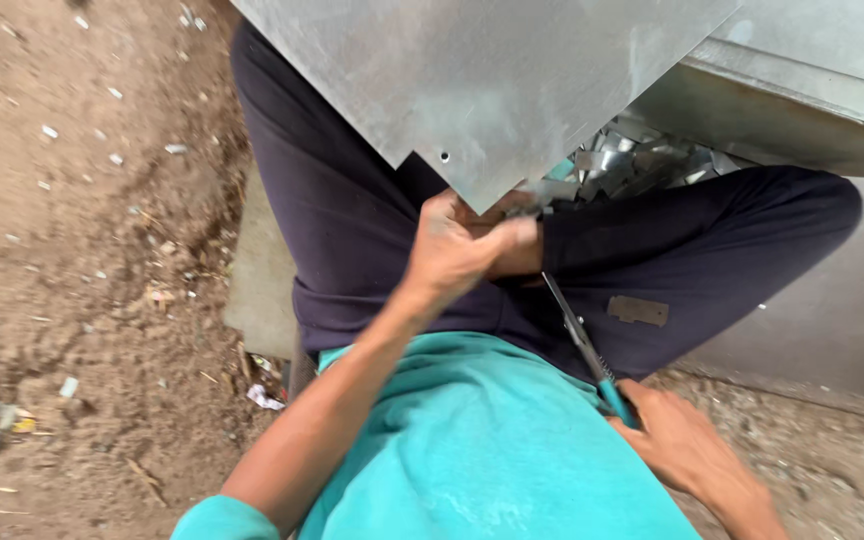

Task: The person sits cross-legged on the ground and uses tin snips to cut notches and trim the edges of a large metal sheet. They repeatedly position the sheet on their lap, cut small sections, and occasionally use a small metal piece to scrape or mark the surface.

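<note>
- Our left hand sits at the centre of the frame, fingers curled tight around the lower pointed corner of a grey metal sheet; the hand is blurred, so we cannot tell exactly how the fingertips lie on the edge.
- Our right hand, at the lower right, is closed around the teal handles of a pair of tin snips; the blades run up and left toward the sheet's corner, and their tips are hidden behind the left hand, so we cannot tell how far apart they stand.
- The sheet fills the upper middle of the frame and hangs over our lap; a small hole shows near its lower corner.
- Behind the corner, at the upper right, a heap of shiny metal offcuts lies beneath a folded metal duct.
- One small flat metal scrap rests on our dark trouser leg, right of centre.
- Bare dirt ground with scattered bits covers the left of the frame.
</note>
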